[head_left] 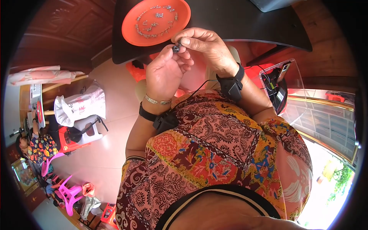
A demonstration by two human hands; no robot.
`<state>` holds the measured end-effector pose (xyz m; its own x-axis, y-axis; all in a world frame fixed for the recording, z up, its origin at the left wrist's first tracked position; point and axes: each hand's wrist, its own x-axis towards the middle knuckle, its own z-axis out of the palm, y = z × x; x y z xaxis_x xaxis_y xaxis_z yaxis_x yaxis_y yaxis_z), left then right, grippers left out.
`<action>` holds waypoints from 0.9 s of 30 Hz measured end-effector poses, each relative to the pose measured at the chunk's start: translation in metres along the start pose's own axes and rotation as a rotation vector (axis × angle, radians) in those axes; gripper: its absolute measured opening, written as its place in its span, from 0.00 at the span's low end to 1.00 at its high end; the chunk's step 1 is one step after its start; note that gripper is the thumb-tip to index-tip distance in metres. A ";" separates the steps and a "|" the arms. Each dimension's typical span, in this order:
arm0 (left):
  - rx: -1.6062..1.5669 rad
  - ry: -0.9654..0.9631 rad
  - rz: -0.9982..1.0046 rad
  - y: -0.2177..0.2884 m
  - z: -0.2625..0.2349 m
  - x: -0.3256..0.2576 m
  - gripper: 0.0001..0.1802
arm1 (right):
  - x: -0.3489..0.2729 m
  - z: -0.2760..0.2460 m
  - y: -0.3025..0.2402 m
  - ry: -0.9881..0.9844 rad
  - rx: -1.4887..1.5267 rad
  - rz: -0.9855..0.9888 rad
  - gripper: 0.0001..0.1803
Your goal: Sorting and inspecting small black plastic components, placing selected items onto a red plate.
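Observation:
Both hands are raised close together at the near edge of the black table (230,19). Between thumb and fingers, my left hand (165,74) grips a small dark ring-shaped part (176,49) with a hole in its face. My right hand (209,46) pinches thumb against forefinger right beside it, on a tiny dark bit too small to name. An orange-red round plate (130,28) lies just beyond my left hand. Small shiny metal pieces (159,15) are spread on it, many in a rough ring, others in the middle.
A grey object (272,3) rests at the table's far right. Right of my arm stands a clear plastic bin (293,88) with cables and a phone. A filled white sack (82,105) sits left, near pink stools (69,195). Another person (40,147) in a floral top is farther left.

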<state>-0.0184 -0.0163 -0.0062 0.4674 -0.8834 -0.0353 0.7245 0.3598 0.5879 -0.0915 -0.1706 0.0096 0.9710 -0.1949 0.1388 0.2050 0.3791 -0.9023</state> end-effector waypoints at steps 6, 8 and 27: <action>-0.006 0.027 -0.004 -0.001 -0.003 -0.001 0.15 | -0.001 0.002 0.003 -0.015 0.028 -0.008 0.10; 0.026 0.036 0.010 -0.001 -0.004 -0.001 0.14 | -0.002 0.006 0.000 0.031 -0.025 -0.066 0.09; 0.010 0.075 0.085 -0.007 0.003 -0.001 0.12 | -0.004 0.011 0.013 0.174 -1.012 -0.765 0.13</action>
<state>-0.0255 -0.0184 -0.0083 0.5637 -0.8248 -0.0452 0.6759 0.4291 0.5992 -0.0910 -0.1556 0.0021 0.6033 -0.2020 0.7715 0.4419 -0.7207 -0.5342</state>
